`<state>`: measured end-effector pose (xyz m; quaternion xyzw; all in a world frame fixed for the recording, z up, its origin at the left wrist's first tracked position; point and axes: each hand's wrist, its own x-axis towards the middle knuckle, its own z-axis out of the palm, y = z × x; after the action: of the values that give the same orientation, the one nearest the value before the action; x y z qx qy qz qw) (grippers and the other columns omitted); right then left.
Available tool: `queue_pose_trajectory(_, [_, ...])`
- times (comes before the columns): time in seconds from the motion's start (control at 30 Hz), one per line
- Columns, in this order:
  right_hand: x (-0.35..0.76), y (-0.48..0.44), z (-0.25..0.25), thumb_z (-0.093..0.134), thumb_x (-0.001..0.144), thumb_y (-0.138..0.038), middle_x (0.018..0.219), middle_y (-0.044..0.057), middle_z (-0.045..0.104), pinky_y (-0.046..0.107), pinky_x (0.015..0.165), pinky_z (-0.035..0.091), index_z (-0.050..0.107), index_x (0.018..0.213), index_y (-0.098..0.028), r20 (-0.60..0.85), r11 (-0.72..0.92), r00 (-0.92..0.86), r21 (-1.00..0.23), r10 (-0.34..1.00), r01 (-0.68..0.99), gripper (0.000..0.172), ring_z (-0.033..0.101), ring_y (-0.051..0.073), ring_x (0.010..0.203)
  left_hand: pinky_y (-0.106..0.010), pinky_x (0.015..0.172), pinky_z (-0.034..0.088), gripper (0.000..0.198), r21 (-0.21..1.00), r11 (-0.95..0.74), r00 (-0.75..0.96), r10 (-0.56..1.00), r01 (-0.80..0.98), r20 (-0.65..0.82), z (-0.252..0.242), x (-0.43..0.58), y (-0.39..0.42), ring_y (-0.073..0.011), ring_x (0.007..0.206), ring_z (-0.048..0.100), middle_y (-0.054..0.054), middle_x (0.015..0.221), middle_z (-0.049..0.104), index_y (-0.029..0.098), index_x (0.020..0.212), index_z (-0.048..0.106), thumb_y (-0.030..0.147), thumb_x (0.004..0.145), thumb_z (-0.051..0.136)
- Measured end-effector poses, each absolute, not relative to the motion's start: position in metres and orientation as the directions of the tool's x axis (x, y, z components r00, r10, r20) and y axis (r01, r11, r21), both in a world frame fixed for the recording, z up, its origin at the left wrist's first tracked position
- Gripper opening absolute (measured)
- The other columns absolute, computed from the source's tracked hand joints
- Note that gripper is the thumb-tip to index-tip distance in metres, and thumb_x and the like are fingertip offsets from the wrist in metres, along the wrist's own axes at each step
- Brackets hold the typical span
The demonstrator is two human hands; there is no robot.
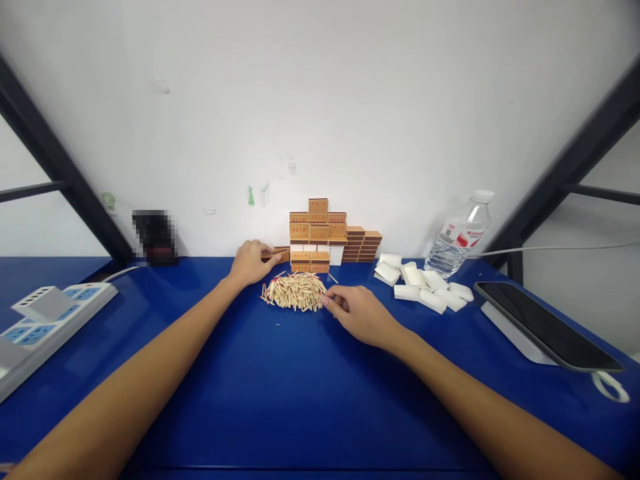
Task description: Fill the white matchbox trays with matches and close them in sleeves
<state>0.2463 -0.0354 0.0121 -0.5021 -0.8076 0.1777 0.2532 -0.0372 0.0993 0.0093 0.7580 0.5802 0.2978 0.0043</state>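
My left hand (253,262) is closed at the left end of the stack, its thumb and fingers on a brown matchbox (283,255). In front of the stacked matchboxes (319,231) lies a loose heap of matches (296,292) with pale sticks and red heads. My right hand (361,313) is at the heap's right edge, thumb and fingertips pinched together. Whatever lies between those fingertips is too small to tell. Two matchboxes (310,261) stand at the front of the stack, close behind the heap.
White inner trays (421,285) lie in a loose group at right. Behind them a water bottle (461,235) leans against the wall. A phone (545,325) rests at far right, a power strip (60,310) at left. A dark pixelated object (156,238) stands by the wall.
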Motion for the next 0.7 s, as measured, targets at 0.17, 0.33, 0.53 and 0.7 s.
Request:
queue_pose_trajectory(0.17, [0.247, -0.035, 0.013, 0.055, 0.102, -0.036, 0.073, 0.001, 0.070, 0.030, 0.061, 0.035, 0.071, 0.089, -0.021, 0.218, 0.416, -0.357, -0.552, 0.908, 0.722, 0.026, 0.057, 0.016, 0.063, -0.038, 0.088, 0.052, 0.033, 0.357, -0.334, 0.189, 0.904, 0.872, 0.383, 0.008, -0.042, 0.106, -0.0239, 0.085, 0.068, -0.008, 0.086, 0.076, 0.024, 0.081, 0.080, 0.046, 0.095, 0.061])
queue_pose_trajectory(0.33, [0.247, -0.035, 0.012, 0.056, 0.102, -0.035, 0.072, 0.001, 0.069, 0.030, 0.062, 0.035, 0.072, 0.091, -0.020, 0.220, 0.424, -0.365, -0.542, 0.905, 0.725, 0.025, 0.056, 0.016, 0.064, -0.040, 0.093, 0.051, 0.033, 0.313, -0.297, 0.169, 0.911, 0.902, 0.377, 0.011, -0.051, 0.112, -0.0265, 0.092, 0.067, -0.008, 0.085, 0.075, 0.023, 0.077, 0.078, 0.048, 0.092, 0.063])
queue_pose_trajectory(0.53, [0.247, -0.035, 0.013, 0.056, 0.102, -0.035, 0.073, 0.001, 0.070, 0.030, 0.062, 0.035, 0.072, 0.090, -0.021, 0.209, 0.416, -0.363, -0.548, 0.908, 0.726, 0.024, 0.057, 0.016, 0.064, -0.041, 0.093, 0.050, 0.030, 0.284, -0.319, 0.176, 0.884, 0.904, 0.432, 0.009, -0.055, 0.114, -0.0262, 0.093, 0.065, -0.009, 0.091, 0.074, 0.023, 0.086, 0.078, 0.051, 0.091, 0.067])
queue_pose_trajectory(0.7, [0.247, -0.034, 0.013, 0.057, 0.102, -0.034, 0.072, 0.001, 0.069, 0.030, 0.062, 0.034, 0.072, 0.090, -0.021, 0.210, 0.418, -0.365, -0.544, 0.907, 0.727, 0.023, 0.057, 0.016, 0.064, -0.040, 0.093, 0.050, 0.024, 0.256, -0.398, 0.254, 0.853, 0.881, 0.455, 0.006, -0.049, 0.112, -0.0258, 0.096, 0.064, -0.008, 0.094, 0.073, 0.025, 0.082, 0.079, 0.045, 0.091, 0.069])
